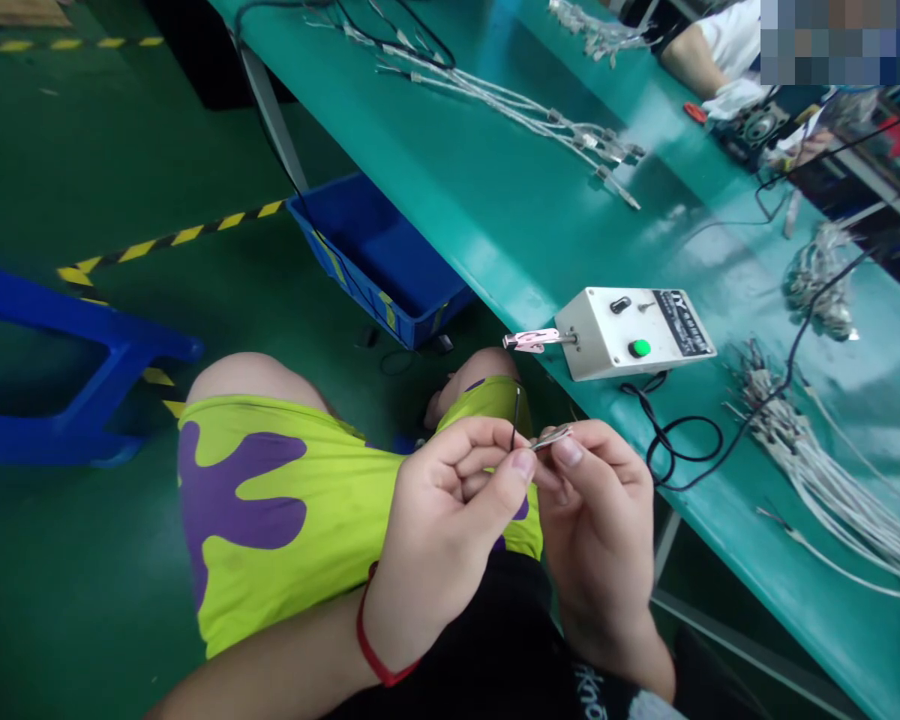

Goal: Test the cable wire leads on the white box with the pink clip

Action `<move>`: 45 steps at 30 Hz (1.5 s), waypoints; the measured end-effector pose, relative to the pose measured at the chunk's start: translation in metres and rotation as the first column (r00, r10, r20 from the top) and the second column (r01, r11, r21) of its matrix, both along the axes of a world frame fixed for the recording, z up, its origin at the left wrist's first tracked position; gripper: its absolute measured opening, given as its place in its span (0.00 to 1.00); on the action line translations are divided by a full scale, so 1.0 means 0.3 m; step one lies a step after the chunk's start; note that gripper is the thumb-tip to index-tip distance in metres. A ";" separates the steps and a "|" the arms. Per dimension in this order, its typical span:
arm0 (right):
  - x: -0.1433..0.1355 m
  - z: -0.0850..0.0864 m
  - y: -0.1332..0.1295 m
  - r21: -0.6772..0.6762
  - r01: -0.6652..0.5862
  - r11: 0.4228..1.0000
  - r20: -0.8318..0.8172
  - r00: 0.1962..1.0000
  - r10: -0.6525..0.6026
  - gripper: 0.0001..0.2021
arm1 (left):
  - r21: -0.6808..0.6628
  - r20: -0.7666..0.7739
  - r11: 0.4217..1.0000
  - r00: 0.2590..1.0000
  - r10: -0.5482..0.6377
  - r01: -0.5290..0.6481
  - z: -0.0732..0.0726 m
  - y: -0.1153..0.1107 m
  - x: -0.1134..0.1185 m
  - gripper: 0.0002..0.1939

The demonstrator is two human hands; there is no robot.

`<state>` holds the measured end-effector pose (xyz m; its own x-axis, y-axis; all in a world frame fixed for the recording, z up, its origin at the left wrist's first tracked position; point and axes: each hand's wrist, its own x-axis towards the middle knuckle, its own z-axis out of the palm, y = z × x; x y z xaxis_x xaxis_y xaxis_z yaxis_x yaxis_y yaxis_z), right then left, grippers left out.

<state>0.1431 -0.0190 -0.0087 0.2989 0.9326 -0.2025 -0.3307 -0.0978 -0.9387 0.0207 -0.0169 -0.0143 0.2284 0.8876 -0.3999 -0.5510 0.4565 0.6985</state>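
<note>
Above my lap, my left hand (450,510) and my right hand (600,500) meet fingertip to fingertip. Between them run thin cable wires (551,438), pinched by the thumb and fingers of each hand. A short black wire (516,415) sticks up from the left fingertips. The rest of what I hold is hidden behind my fingers. Just beyond my hands, a white box (634,335) with a green button and a black switch stands on the table edge. A pink clip (534,341) juts out from its left side.
Bundles of white cables lie on the green table (487,230), one bundle (817,470) at the right, another (510,100) toward the far side. A blue crate (390,270) sits on the floor under the table. A blue stool (67,380) is at left. Across the table a person's arm (694,60) shows.
</note>
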 end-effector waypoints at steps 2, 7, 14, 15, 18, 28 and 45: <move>0.001 -0.001 0.002 0.003 -0.007 1.000 -0.014 1.000 0.007 0.04 | -0.009 0.004 1.000 1.000 0.004 -0.004 -0.004 -0.001 0.002 0.10; 0.004 -0.002 0.001 -0.001 0.001 1.000 -0.022 1.000 -0.001 0.04 | -0.012 0.023 1.000 1.000 0.012 -0.012 -0.009 -0.002 0.008 0.11; 0.007 0.005 0.003 -0.014 -0.036 0.999 -0.110 0.993 0.034 0.04 | 0.014 0.074 1.000 0.997 -0.003 0.002 -0.014 -0.002 0.007 0.09; 0.007 0.005 0.003 -0.020 -0.039 0.999 -0.115 0.993 0.037 0.04 | 0.017 0.078 1.000 0.997 -0.010 0.009 -0.016 -0.002 0.006 0.09; 0.006 0.005 0.001 -0.033 -0.041 0.999 -0.112 0.993 0.037 0.05 | 0.015 0.073 1.000 0.997 -0.024 0.023 -0.021 -0.004 0.006 0.09; 0.021 -0.032 -0.011 0.023 0.010 1.000 0.178 0.984 -0.014 0.05 | 0.023 0.030 0.999 0.999 -0.036 0.036 -0.023 0.020 0.006 0.10; -0.027 -0.101 0.123 0.013 -0.103 0.995 0.164 0.981 0.100 0.06 | -0.006 0.082 0.995 0.992 0.098 -0.097 -0.109 0.106 -0.009 0.10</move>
<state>0.1349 0.0181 -0.0390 0.2299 0.9633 -0.1387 -0.1621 -0.1026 -0.9814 0.0180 0.0150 -0.0469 0.1728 0.9066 -0.3850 -0.6485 0.3989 0.6483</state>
